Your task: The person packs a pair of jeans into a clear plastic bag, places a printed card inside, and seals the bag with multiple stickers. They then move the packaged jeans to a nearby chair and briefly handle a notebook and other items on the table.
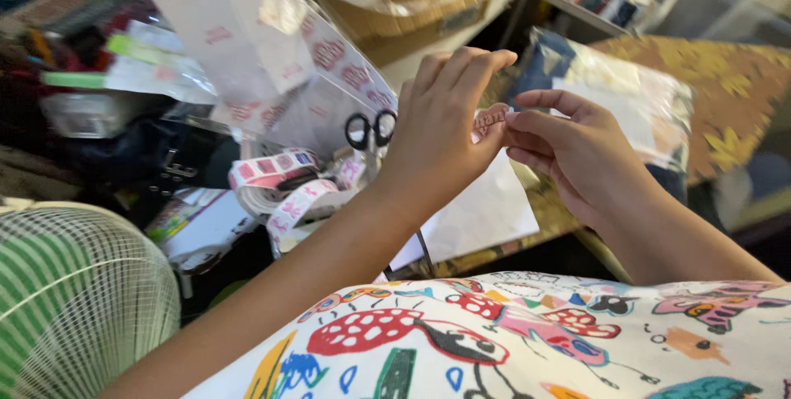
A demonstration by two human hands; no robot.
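Patterned cloth (527, 341) — mushrooms and bright doodles — fills the foreground under both forearms. Above it, the left hand (441, 131) and right hand (577, 156) meet fingertip to fingertip, pinching a small pink-and-white sticker (489, 119) between them, seemingly held taut so it can be peeled or positioned. Left of the sticker lie black-handled scissors (371, 129), a sticker roll (276, 176) and clear printed bags (272, 53) — probably kept within reach. A white fan grille (78, 300) is cut off at lower left. The sticker's backing is hidden behind the fingers.
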